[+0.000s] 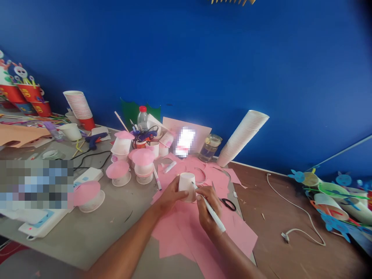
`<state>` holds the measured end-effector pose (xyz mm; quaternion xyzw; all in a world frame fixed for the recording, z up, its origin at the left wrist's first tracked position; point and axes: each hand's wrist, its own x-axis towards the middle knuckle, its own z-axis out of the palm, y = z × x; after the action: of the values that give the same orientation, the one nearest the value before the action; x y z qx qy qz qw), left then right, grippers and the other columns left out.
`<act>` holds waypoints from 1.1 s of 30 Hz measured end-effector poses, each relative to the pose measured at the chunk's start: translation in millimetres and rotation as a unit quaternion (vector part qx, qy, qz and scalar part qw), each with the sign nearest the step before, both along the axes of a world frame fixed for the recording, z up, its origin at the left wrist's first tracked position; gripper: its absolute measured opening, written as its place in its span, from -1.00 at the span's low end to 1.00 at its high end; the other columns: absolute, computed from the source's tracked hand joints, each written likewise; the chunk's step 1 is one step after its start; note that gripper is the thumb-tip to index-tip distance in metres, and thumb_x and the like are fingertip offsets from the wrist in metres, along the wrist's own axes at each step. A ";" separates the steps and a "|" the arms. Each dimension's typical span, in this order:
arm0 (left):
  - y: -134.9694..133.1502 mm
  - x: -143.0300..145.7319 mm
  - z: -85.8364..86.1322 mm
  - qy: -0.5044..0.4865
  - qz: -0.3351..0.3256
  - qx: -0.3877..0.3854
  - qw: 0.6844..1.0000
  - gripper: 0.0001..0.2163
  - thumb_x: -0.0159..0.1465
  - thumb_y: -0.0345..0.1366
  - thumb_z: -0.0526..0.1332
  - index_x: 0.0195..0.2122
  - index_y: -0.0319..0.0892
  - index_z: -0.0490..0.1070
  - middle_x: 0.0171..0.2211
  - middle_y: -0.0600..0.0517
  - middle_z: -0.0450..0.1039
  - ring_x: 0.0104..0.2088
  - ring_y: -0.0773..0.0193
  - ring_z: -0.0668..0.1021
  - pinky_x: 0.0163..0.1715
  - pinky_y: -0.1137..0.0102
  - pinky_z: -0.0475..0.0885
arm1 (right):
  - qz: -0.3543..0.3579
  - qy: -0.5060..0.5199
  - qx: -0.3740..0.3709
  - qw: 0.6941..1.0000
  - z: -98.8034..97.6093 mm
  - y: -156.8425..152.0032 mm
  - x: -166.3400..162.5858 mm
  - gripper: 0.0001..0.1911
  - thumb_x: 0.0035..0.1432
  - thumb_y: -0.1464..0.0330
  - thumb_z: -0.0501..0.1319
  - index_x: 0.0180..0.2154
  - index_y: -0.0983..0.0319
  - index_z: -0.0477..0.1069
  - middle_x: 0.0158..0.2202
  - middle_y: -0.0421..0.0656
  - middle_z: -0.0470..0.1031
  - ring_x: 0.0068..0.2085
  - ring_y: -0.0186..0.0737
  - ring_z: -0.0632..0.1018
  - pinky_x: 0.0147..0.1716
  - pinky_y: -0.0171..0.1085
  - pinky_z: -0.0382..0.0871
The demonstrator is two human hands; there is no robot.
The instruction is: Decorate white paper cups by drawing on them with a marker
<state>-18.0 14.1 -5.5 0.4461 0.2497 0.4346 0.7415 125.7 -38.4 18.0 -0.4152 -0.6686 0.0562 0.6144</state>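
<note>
White paper cup (186, 190) held above the near-middle of the pink paper sheets (181, 232), the landmark for these notes. Left hand (170, 193) grips the cup from its left side, thumb across the front, cup pinched between thumb and fingers; far fingers hidden behind it. Right hand (208, 207), also over the sheets, has its fingers closed around a white pen (214, 215), tip up at the cup's right side; contact of tip and cup hard to tell.

Black-handled scissors (229, 204) at the sheets' right edge. Beyond the sheets: a lit screen (185, 141), pixelated, and a lidded glass jar (210, 147). Beyond and to their right, a tall leaning stack of white paper cups (244, 135). Left of the sheets: cups topped with pink discs (143, 157); farther left, a white power strip (56, 217).
</note>
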 end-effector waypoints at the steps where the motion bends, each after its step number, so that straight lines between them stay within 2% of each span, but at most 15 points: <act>1: -0.5 -0.1 1.2 -0.002 0.001 0.000 1.000 -0.47 0.09 -0.27 0.38 0.10 -0.12 0.33 -0.11 -0.06 0.42 -0.08 0.09 0.42 -0.12 0.27 0.33 | -0.002 0.001 -0.002 1.000 0.1 0.1 0.1 -0.83 0.22 0.50 0.10 -0.24 0.20 0.44 -0.37 -0.14 0.46 -0.34 -0.22 0.51 -0.38 -0.22 0.40; 6: -2.5 -0.5 6.4 -0.012 -0.013 0.003 1.000 -0.47 0.10 -0.24 0.37 0.11 -0.14 0.33 -0.06 -0.10 0.44 -0.07 0.06 0.44 -0.13 0.26 0.33 | 0.003 0.014 0.009 1.000 -0.7 -0.3 0.4 -0.83 0.22 0.50 0.09 -0.23 0.20 0.43 -0.38 -0.17 0.43 -0.37 -0.25 0.48 -0.42 -0.26 0.38; 13: -0.1 0.7 1.0 0.002 -0.003 0.009 1.000 -0.53 0.09 -0.24 0.38 0.04 -0.14 0.37 -0.08 -0.07 0.46 -0.09 0.07 0.45 -0.13 0.26 0.32 | 0.009 -0.017 0.020 1.000 -1.6 -0.6 0.2 -0.82 0.23 0.50 0.11 -0.20 0.20 0.43 -0.33 -0.13 0.44 -0.26 -0.17 0.53 -0.31 -0.16 0.45; 18: 0.1 0.5 1.2 0.007 -0.001 0.001 1.000 -0.49 0.07 -0.21 0.40 0.06 -0.13 0.36 -0.10 -0.07 0.44 -0.07 0.07 0.43 -0.13 0.27 0.32 | -0.001 -0.035 0.009 0.999 -1.0 -0.7 0.5 -0.84 0.23 0.49 0.10 -0.21 0.19 0.42 -0.32 -0.11 0.46 -0.23 -0.14 0.55 -0.27 -0.13 0.47; 22: 0.1 0.3 1.4 0.000 -0.005 0.001 1.000 -0.49 0.06 -0.22 0.40 0.04 -0.14 0.36 -0.15 -0.04 0.43 -0.12 0.12 0.43 -0.17 0.30 0.32 | 0.000 -0.027 0.013 1.000 -2.4 0.4 0.1 -0.84 0.22 0.49 0.11 -0.22 0.19 0.43 -0.34 -0.12 0.45 -0.26 -0.16 0.54 -0.29 -0.15 0.46; 28: -0.9 -0.1 3.1 -0.007 -0.006 0.000 1.000 -0.52 0.09 -0.25 0.38 0.05 -0.13 0.36 -0.11 -0.05 0.45 -0.09 0.08 0.44 -0.12 0.27 0.32 | 0.015 -0.006 -0.012 1.000 -1.7 -1.3 1.7 -0.87 0.25 0.45 0.09 -0.27 0.18 0.40 -0.39 -0.17 0.42 -0.30 -0.18 0.52 -0.30 -0.18 0.42; 31: -1.1 -1.1 4.2 -0.021 -0.012 0.002 1.000 -0.52 0.12 -0.25 0.36 0.07 -0.14 0.35 -0.09 -0.08 0.45 -0.09 0.08 0.44 -0.13 0.27 0.31 | -0.010 0.024 -0.016 1.000 -2.4 -2.5 2.1 -0.88 0.28 0.37 0.07 -0.21 0.18 0.37 -0.35 -0.16 0.39 -0.31 -0.21 0.48 -0.34 -0.21 0.39; 33: -1.1 -2.1 4.7 -0.027 -0.012 0.002 1.000 -0.50 0.12 -0.23 0.36 0.09 -0.14 0.34 -0.08 -0.08 0.44 -0.09 0.09 0.44 -0.15 0.29 0.30 | -0.032 0.034 -0.018 0.999 -5.4 -1.5 1.9 -0.82 0.30 0.33 0.05 -0.10 0.19 0.35 -0.31 -0.14 0.38 -0.24 -0.17 0.47 -0.27 -0.16 0.40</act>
<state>-20.1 12.9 -0.8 0.4385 0.2230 0.4379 0.7525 127.7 -39.9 12.5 -0.4452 -0.6326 0.0622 0.6307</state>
